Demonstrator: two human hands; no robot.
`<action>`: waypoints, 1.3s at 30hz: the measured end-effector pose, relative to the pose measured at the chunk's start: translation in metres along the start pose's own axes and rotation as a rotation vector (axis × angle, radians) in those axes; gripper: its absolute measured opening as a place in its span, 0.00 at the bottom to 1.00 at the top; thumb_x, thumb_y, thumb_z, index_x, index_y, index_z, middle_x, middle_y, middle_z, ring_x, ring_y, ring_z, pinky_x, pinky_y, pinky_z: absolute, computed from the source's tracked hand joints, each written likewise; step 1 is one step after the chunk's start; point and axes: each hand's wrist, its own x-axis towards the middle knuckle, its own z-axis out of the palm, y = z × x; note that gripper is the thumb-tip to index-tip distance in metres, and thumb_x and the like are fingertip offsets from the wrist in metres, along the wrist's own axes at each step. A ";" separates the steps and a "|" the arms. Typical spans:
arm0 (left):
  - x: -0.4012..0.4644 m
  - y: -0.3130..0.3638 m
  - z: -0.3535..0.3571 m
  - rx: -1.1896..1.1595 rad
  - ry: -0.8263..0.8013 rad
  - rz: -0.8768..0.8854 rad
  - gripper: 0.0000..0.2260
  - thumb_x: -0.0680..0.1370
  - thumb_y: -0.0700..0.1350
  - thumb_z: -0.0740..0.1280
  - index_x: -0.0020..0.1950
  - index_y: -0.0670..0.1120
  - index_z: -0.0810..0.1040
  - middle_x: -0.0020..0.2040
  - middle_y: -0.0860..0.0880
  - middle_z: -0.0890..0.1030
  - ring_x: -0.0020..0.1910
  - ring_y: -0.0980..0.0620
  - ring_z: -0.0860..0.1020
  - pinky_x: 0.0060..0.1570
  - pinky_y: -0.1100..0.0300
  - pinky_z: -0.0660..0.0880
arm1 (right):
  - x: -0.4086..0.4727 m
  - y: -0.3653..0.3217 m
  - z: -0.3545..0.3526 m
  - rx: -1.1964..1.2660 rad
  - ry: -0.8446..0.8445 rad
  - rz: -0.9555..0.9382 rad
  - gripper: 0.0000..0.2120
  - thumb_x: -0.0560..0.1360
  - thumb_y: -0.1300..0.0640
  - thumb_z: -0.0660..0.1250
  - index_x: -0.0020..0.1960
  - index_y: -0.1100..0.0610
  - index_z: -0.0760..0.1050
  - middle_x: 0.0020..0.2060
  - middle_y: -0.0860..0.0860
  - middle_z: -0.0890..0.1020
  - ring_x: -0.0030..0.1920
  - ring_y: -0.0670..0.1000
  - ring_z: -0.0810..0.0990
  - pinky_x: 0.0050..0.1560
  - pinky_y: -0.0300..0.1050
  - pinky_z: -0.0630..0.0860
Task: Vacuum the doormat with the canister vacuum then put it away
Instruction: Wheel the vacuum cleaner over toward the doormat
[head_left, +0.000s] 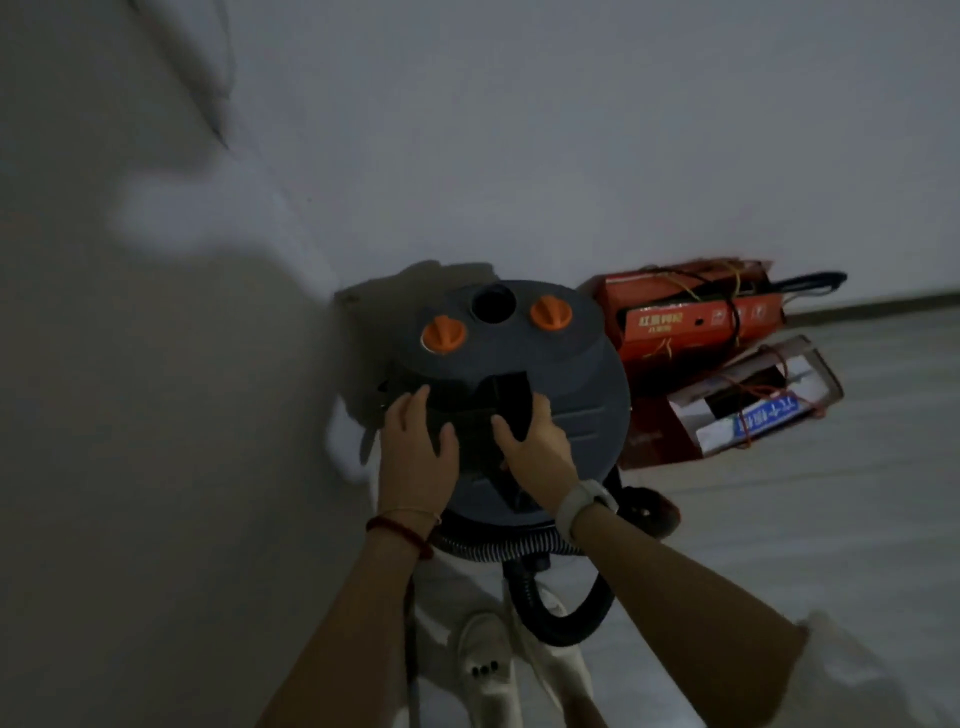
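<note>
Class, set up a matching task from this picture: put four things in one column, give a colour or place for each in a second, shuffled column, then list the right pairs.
Things
1. knobs
2. hose
3. left hand
4. boxes

Descriptions
A. stacked against the wall, right of the vacuum
B. orange
C. flat on the vacuum's lid
D. black, curling below the canister

Pairs: 1-B, 2-D, 3-C, 4-A

The canister vacuum hides its own base and wheels, and the hose loops out of sight beneath it. Both forearms run off the bottom edge. Print on the orange boxes is too blurred to read.
</note>
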 end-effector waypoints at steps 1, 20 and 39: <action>0.003 0.000 0.002 -0.008 -0.001 0.008 0.22 0.79 0.41 0.61 0.72 0.41 0.61 0.72 0.40 0.61 0.70 0.44 0.63 0.68 0.57 0.61 | -0.001 0.001 0.001 0.053 0.011 0.021 0.21 0.77 0.52 0.63 0.66 0.58 0.62 0.51 0.58 0.80 0.44 0.58 0.81 0.45 0.52 0.80; -0.131 -0.032 0.081 0.123 -0.200 0.224 0.43 0.68 0.74 0.54 0.76 0.54 0.46 0.76 0.38 0.45 0.75 0.40 0.45 0.71 0.48 0.48 | -0.160 0.125 -0.091 -0.137 0.090 0.049 0.22 0.74 0.48 0.66 0.64 0.55 0.68 0.46 0.58 0.82 0.45 0.58 0.80 0.44 0.55 0.77; -0.246 0.114 0.240 0.360 -0.784 0.739 0.50 0.61 0.62 0.74 0.75 0.56 0.48 0.75 0.41 0.57 0.75 0.41 0.49 0.71 0.37 0.56 | -0.340 0.287 -0.238 0.016 0.428 0.342 0.23 0.73 0.49 0.68 0.63 0.59 0.70 0.51 0.59 0.81 0.50 0.58 0.80 0.49 0.55 0.78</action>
